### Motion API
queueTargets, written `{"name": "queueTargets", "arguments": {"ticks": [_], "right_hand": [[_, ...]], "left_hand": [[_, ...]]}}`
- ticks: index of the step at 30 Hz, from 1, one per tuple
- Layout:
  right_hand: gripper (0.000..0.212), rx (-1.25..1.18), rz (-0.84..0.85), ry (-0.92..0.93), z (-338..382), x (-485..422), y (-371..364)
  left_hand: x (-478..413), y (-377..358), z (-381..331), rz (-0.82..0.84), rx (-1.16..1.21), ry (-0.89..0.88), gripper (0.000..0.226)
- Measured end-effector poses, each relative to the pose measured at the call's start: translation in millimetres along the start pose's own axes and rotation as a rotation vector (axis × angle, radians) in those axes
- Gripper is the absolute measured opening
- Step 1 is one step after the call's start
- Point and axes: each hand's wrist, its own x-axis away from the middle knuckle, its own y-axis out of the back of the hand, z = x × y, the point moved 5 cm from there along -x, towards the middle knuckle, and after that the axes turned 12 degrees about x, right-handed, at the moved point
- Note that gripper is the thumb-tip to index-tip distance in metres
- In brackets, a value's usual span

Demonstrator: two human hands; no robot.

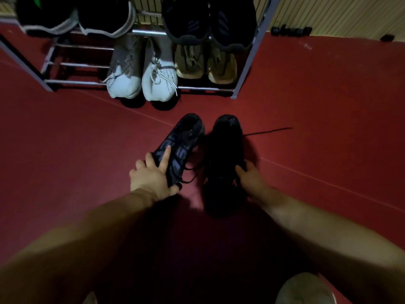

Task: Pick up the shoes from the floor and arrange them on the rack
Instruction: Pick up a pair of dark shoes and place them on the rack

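**Hands.** The left hand (151,175) grips the left shoe (178,145) at its heel end, forefinger laid along the side and thumb beneath. The shoe is tilted onto its edge. The right hand (252,178) holds the right shoe (225,150) by its outer side near the heel. Whether either sole is clear of the floor cannot be told.

**Risks.**
- A loose lace (269,130) trails away from the right hand. It may drag, snag on the rack (74,81) or be trodden on.
- More laces hang slack between the two hands and could tangle the pair.
- Both grips are one-sided and at the heel, so a toe may dip and strike the front rail.
- Ahead of the hands, the white pair (142,82) overhangs the lower rail and is liable to be knocked off.
- The light is poor and the shoes are black, so placement is hard to judge.

**Surface and room.** The floor (328,106) is red and smooth, with thin seams. On the lower shelf of the rack the white pair sits beside a tan pair (206,64), with bare rails ahead of the left hand. Dark shoes fill the upper shelf. Behind the rack is a slatted pale wall (339,14), with small dark items at its foot that cannot be identified.
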Motion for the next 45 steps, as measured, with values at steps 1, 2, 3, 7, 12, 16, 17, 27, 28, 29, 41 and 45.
{"name": "queueTargets", "arguments": {"ticks": [1, 2, 3, 7, 12, 16, 17, 27, 28, 29, 41, 45], "right_hand": [[0.041, 0.038, 0.036, 0.015, 6, -1, -4], [0.043, 0.081, 0.071, 0.044, 13, -1, -8], [0.044, 0.148, 0.103, 0.08, 21, -1, -11], [0.067, 0.634, 0.07, 0.121, 43, 2, -16], [0.103, 0.714, 0.131, 0.165, 38, 35, -46], [0.114, 0.858, 0.128, 0.213, 26, 37, -58], [0.113, 0.858, 0.111, 0.215, 27, 37, -60], [0.112, 0.235, -0.042, 0.294, 51, 45, -40], [0.111, 0.198, -0.077, 0.33, 55, 47, -38], [0.109, 0.174, -0.107, 0.369, 62, 49, -37], [0.11, 0.427, -0.138, 0.621, 184, 48, -68], [0.101, 0.552, -0.119, 0.596, 230, 46, -89]], "left_hand": [[2, 0, 8, 0.001, 0.03, 0.04, 0.11], [4, -1, 15, 0.001, 0.058, 0.077, 0.11], [6, -1, 21, 0.002, 0.078, 0.11, 0.111], [11, -6, 30, -0.008, 0.121, 0.171, 0.11], [11, -17, 30, 0.015, 0.204, 0.184, 0.109], [10, -16, 33, -0.006, 0.284, 0.169, 0.107], [10, -14, 34, -0.019, 0.297, 0.156, 0.107], [30, 22, 65, -0.275, 0.587, -0.096, 0.109], [32, 28, 66, -0.32, 0.62, -0.121, 0.107], [32, 33, 67, -0.364, 0.65, -0.132, 0.106], [-13, 115, 152, -0.495, 0.726, 0.205, 0.1], [-46, 158, 180, -0.436, 0.581, 0.266, 0.092]]}}
